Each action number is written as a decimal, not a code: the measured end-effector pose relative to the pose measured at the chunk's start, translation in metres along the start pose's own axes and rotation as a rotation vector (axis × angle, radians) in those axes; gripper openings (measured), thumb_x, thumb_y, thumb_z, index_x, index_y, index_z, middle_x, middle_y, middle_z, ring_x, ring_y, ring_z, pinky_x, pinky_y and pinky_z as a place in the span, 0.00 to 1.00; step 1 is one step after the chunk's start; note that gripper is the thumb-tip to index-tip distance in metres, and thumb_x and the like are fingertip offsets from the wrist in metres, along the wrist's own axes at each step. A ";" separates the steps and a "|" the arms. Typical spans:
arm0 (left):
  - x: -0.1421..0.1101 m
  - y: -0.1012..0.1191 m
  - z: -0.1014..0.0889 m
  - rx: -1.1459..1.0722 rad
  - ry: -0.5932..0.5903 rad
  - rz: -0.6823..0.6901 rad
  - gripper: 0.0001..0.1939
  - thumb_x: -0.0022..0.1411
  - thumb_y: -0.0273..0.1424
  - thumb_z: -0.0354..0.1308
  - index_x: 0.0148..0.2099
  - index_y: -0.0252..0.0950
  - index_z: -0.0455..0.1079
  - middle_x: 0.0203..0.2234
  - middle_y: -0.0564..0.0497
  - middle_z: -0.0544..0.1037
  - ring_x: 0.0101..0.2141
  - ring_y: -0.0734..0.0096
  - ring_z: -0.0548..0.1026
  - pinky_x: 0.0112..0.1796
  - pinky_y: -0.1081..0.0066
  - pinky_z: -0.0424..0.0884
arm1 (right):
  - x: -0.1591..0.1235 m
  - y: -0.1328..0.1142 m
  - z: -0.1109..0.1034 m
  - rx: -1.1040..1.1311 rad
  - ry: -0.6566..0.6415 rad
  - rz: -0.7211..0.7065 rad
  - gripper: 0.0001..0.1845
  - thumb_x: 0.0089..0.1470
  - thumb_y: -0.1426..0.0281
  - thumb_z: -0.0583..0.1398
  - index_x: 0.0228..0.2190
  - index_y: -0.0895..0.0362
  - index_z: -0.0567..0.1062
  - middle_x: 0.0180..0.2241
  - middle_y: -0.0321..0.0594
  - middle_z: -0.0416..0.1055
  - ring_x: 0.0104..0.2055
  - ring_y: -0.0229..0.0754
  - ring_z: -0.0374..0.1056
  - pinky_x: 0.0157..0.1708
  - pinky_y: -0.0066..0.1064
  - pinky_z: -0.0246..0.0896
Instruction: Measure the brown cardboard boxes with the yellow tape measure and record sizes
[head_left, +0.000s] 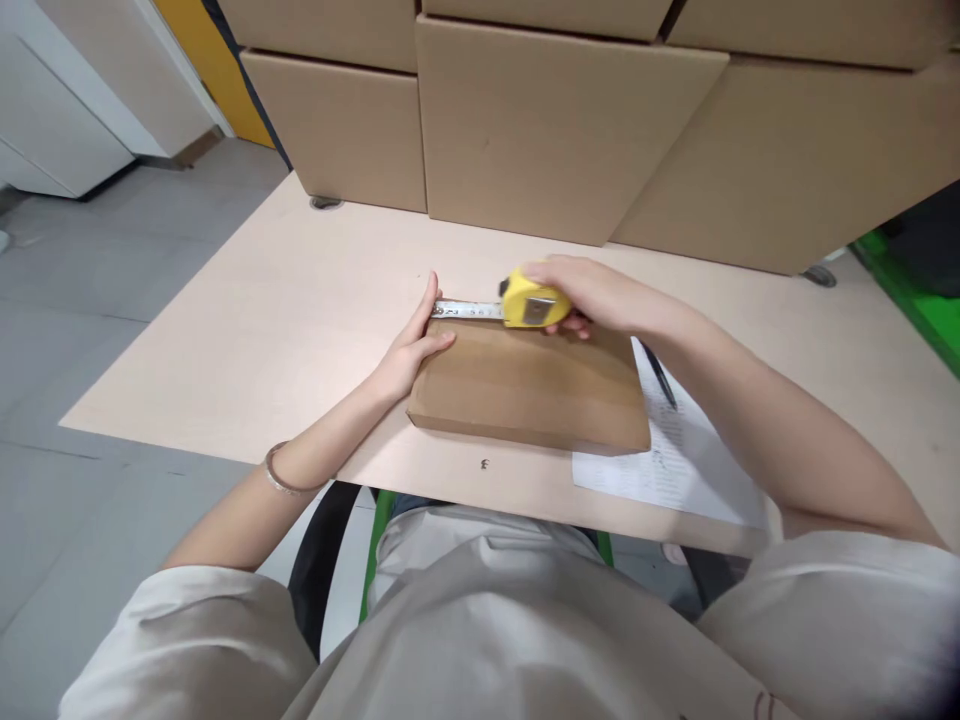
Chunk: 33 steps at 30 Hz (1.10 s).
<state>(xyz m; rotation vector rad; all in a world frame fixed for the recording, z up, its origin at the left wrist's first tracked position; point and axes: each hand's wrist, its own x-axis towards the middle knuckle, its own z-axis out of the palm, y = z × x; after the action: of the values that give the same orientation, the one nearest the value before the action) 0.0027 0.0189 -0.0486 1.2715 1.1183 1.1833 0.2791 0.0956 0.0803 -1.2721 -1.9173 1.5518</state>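
Observation:
A flat brown cardboard box (525,385) lies on the table in front of me. My right hand (577,290) is wrapped round a yellow tape measure (536,303) above the box's far edge. From its case a short length of metal blade (469,310) runs left along that edge. My left hand (411,355) grips the box's left end, thumb over the top and fingers along the side. The blade's tip meets this hand near the box's far left corner; whether the fingers also pinch the tip is hidden.
A printed sheet of paper (675,470) lies partly under the box's right end, with a black pen (660,375) on it. Large cardboard boxes (555,130) stand along the back of the pale table (225,330). A small dark mark (484,464) shows near the front edge.

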 end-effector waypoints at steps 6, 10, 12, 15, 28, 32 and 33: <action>0.002 -0.004 -0.009 0.049 -0.019 0.035 0.57 0.66 0.41 0.75 0.89 0.57 0.54 0.89 0.50 0.54 0.88 0.34 0.42 0.83 0.33 0.39 | -0.075 0.058 -0.079 -0.058 0.248 0.040 0.22 0.68 0.54 0.58 0.29 0.54 0.81 0.21 0.43 0.71 0.20 0.40 0.55 0.22 0.37 0.49; 0.004 -0.003 -0.014 0.082 -0.051 0.034 0.57 0.68 0.42 0.75 0.90 0.58 0.51 0.90 0.50 0.49 0.88 0.36 0.40 0.83 0.34 0.41 | -0.094 0.086 -0.093 0.027 0.338 0.113 0.19 0.62 0.53 0.61 0.30 0.53 0.80 0.22 0.42 0.72 0.19 0.41 0.55 0.24 0.40 0.50; 0.003 0.000 -0.015 0.095 -0.057 0.012 0.59 0.69 0.44 0.75 0.91 0.57 0.46 0.90 0.49 0.47 0.88 0.38 0.38 0.83 0.35 0.41 | -0.091 0.089 -0.088 0.036 0.339 0.094 0.18 0.60 0.52 0.62 0.29 0.53 0.79 0.22 0.40 0.71 0.19 0.40 0.54 0.25 0.39 0.50; 0.001 0.004 -0.014 0.111 -0.045 -0.024 0.62 0.69 0.46 0.74 0.92 0.55 0.42 0.90 0.47 0.46 0.88 0.38 0.36 0.83 0.36 0.41 | -0.084 0.088 -0.078 0.014 0.348 0.047 0.18 0.61 0.54 0.60 0.26 0.52 0.76 0.19 0.37 0.67 0.19 0.39 0.52 0.24 0.38 0.47; -0.001 0.005 -0.013 0.106 -0.017 -0.015 0.57 0.69 0.46 0.75 0.90 0.56 0.50 0.90 0.51 0.51 0.88 0.33 0.40 0.84 0.35 0.44 | -0.090 0.082 -0.086 -0.024 0.321 0.030 0.21 0.68 0.54 0.57 0.28 0.52 0.77 0.19 0.40 0.68 0.19 0.39 0.51 0.23 0.38 0.44; 0.002 -0.003 -0.013 0.087 -0.019 -0.024 0.65 0.65 0.50 0.77 0.91 0.57 0.42 0.89 0.45 0.52 0.87 0.31 0.45 0.82 0.32 0.51 | -0.085 0.060 -0.075 -0.051 0.290 -0.058 0.23 0.68 0.51 0.59 0.30 0.53 0.79 0.25 0.43 0.74 0.22 0.41 0.57 0.23 0.37 0.47; 0.003 -0.007 -0.014 0.070 -0.015 -0.020 0.68 0.64 0.51 0.78 0.91 0.59 0.39 0.89 0.44 0.54 0.87 0.32 0.47 0.81 0.33 0.53 | -0.080 0.052 -0.068 -0.070 0.269 -0.083 0.23 0.68 0.49 0.61 0.29 0.52 0.78 0.26 0.43 0.75 0.23 0.41 0.58 0.23 0.36 0.48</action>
<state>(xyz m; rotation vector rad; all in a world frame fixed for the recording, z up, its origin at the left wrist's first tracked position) -0.0106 0.0235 -0.0553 1.3173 1.1675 1.1270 0.3934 0.0693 0.0748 -1.3367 -1.8397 1.2136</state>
